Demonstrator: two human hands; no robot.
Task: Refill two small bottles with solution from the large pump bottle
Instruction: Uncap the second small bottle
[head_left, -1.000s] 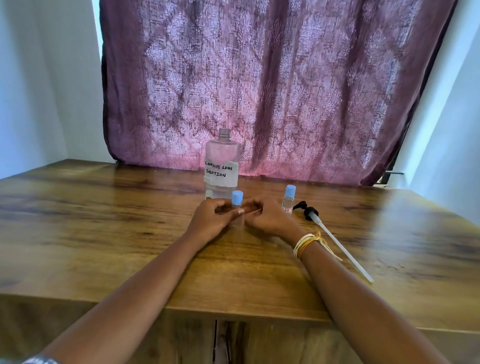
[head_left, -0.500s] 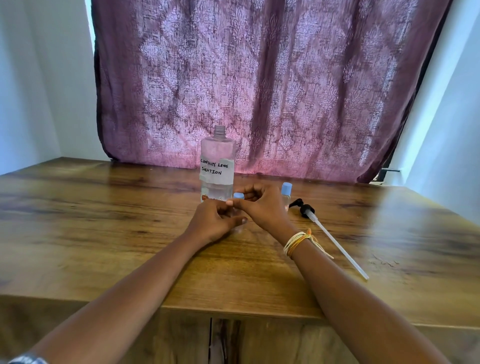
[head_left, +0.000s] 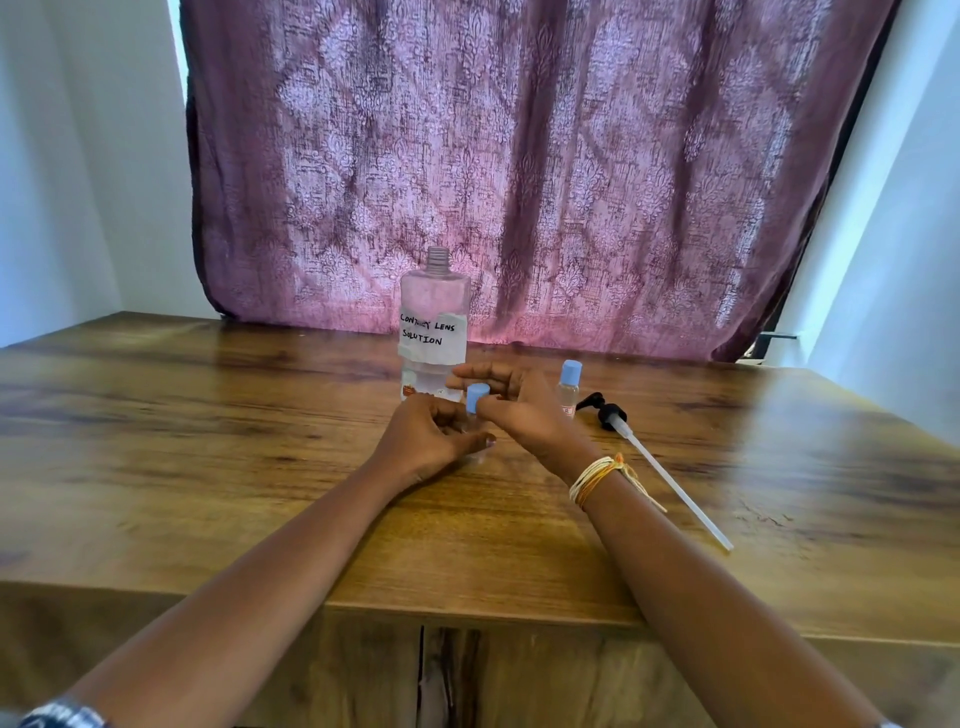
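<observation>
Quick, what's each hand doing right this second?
Left hand: grips the small bottle, fingers curled round its clear body.
Right hand: pinches that bottle's blue cap; whether it is still screwed on cannot be told.

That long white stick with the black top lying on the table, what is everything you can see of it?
It is the pump, taken out of the large bottle, whose threaded neck stands open. It has a black plastic head with a curved spout and collar, and a long, thin, whitish dip tube. It lies flat on the wooden table, head toward the curtain, tube slanting toward the near right. It lies to the right of the right hand, near the second small bottle; nothing but the table touches it.
</observation>
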